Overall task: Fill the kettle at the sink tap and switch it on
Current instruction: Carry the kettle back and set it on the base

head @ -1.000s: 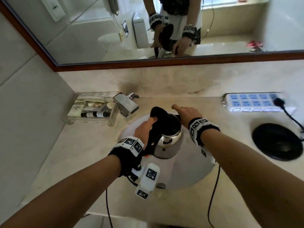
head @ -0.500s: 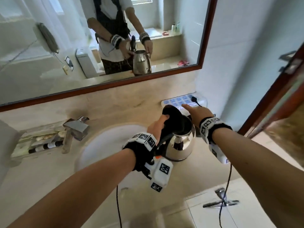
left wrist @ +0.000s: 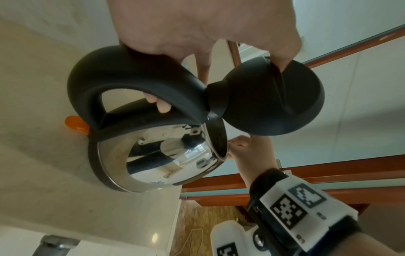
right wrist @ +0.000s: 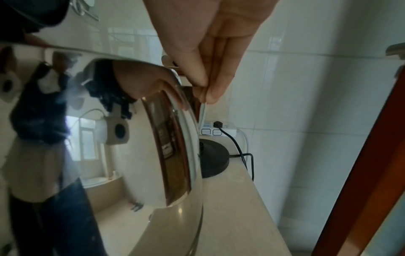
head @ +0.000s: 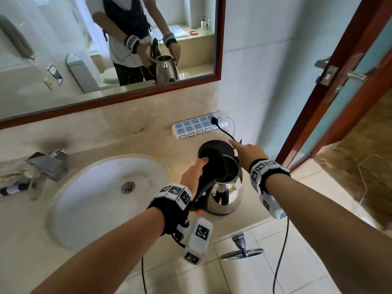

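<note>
Beige stone forms the table [head: 89, 259] in this bathroom, with a white sink [head: 93, 200] sunk into it. Nearest, the left hand [head: 192, 174] grips the black handle [left wrist: 136, 83] of the kettle [head: 226, 192]; its fingers [left wrist: 161, 104] curl round the handle and the thumb lies up against the lid [head: 213, 164], which stands open. An orange switch [left wrist: 75, 124] sticks out at the foot of the handle. This shiny steel kettle is upright, held to the right of the sink near the table's front edge; whether its bottom touches the table cannot be told.

On the kettle's far side, the right hand [head: 247, 152] reaches to the rim. Its fingers [right wrist: 210, 81] are straight and pressed together, their tips at the rim by the spout, with the forefinger pointing out.

Just beyond the kettle sits its round black base [right wrist: 213, 160] on the table, with a black cord [right wrist: 236, 147] running to a plug in the white and blue power strip [head: 197, 127] against the back wall. Far left, the steel tap [head: 49, 163] stands at the sink's edge. Above it all hangs a wood-framed mirror [head: 219, 49].
</note>
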